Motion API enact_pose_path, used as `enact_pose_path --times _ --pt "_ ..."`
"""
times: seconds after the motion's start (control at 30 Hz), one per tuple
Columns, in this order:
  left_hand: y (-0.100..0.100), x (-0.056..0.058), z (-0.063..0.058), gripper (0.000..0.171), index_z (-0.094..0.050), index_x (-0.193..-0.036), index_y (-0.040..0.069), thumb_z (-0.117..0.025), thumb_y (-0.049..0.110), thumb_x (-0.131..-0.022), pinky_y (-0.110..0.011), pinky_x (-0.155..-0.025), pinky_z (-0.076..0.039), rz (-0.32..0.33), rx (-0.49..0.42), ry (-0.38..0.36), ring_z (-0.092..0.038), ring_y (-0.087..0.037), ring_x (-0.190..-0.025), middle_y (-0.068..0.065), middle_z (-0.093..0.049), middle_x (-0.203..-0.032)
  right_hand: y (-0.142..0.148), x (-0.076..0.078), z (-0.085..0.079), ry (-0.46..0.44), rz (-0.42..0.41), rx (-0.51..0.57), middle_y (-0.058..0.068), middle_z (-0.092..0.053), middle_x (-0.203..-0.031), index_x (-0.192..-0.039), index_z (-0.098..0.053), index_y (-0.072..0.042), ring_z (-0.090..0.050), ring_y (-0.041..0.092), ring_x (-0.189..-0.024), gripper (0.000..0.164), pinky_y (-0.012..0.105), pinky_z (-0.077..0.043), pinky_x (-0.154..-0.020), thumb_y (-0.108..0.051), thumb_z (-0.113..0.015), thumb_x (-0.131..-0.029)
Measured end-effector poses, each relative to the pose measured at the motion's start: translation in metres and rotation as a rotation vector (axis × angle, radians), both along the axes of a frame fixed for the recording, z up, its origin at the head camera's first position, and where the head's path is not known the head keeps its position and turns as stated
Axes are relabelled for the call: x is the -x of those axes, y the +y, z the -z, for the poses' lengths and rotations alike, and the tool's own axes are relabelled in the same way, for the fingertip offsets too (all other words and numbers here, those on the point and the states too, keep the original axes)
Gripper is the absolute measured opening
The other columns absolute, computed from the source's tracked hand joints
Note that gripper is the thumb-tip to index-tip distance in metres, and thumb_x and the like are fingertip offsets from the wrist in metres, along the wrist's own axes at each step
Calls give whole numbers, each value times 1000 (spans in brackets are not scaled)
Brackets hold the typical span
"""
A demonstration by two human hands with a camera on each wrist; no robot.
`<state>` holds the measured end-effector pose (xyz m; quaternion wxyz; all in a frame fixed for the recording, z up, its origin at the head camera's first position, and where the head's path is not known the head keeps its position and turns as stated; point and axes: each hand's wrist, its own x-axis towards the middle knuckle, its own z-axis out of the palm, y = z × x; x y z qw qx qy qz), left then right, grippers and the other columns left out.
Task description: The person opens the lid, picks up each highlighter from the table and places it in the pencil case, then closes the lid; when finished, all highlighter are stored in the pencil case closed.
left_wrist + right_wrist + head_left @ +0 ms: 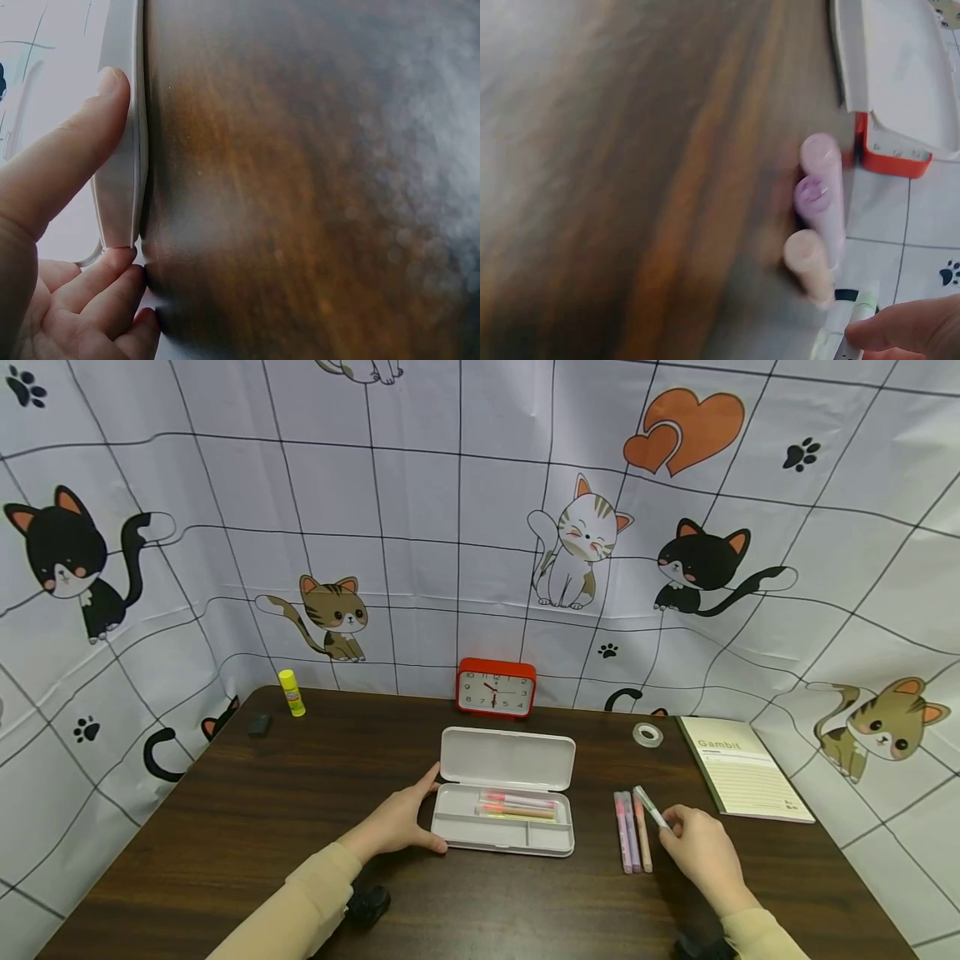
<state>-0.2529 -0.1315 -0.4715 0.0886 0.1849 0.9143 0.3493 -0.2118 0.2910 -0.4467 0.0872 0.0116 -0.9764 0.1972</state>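
Observation:
A white pencil case (498, 847) lies on the table with its lid raised, and several pens (517, 806) in pink, orange and yellow sit in its back compartment. My left hand (401, 822) holds the case by its left end. Its thumb (105, 112) lies along the front wall while the other fingers reach round the end. Between thumb and fingers, my right hand (697, 852) pinches a pale green and white marker (651, 807), tilted. Just left of it, a pink marker (622, 833), a purple marker (633, 832) and a peach marker (642, 832) lie side by side.
A red clock (496, 687) stands behind the case. To the right are a roll of white tape (647, 735) and a notebook (742, 768). A yellow glue stick (292, 693) and a small dark block (259, 725) are at the back left. A cat-print sheet (420, 568) hangs behind.

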Motion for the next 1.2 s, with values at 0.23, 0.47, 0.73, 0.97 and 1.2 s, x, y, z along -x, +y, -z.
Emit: enact_pose_path --times 0.23,0.47,0.73,0.97,1.2 --pt "-1 0 0 123 -12 -152 4 -89 35 -61 -53 -104 -34 2 -5 0 -44 -37 -129 -15 -48 -141 -16 4 -6 13 -27 -7 3 -48 -69 -90 -66 2 -41 15 -57 13 27 -33 -48 -7 -64 -81" --pt "-1 1 1 123 -12 -152 3 -89 35 -61 -52 -104 -34 10 0 7 -43 -36 -129 -15 -47 -142 -32 6 -9 43 -69 -16 2 -48 -69 -89 -68 0 -42 15 -60 11 28 -34 -50 -4 -65 -79" --pt "0 1 0 123 -11 -153 5 -89 35 -62 -51 -104 -34 7 15 -1 -43 -35 -130 -14 -47 -142 -51 8 -14 72 -115 -36 1 -53 -72 -88 -68 -4 -48 14 -61 9 30 -40 -52 -6 -70 -79" --pt "-1 0 -1 123 -11 -153 4 -88 36 -62 -51 -104 -35 7 24 6 -44 -35 -129 -15 -48 -141 -69 11 -17 43 -143 -42 -1 -53 -73 -86 -69 -10 -50 10 -58 7 28 -41 -50 -8 -72 -80" --pt "0 0 -1 123 -12 -153 6 -89 36 -61 -52 -105 -33 -11 14 -9 -43 -35 -130 -13 -48 -141 -87 13 -16 93 -194 -84 -5 -52 -70 -84 -70 -13 -46 9 -61 9 40 -48 -63 -9 -75 -78"
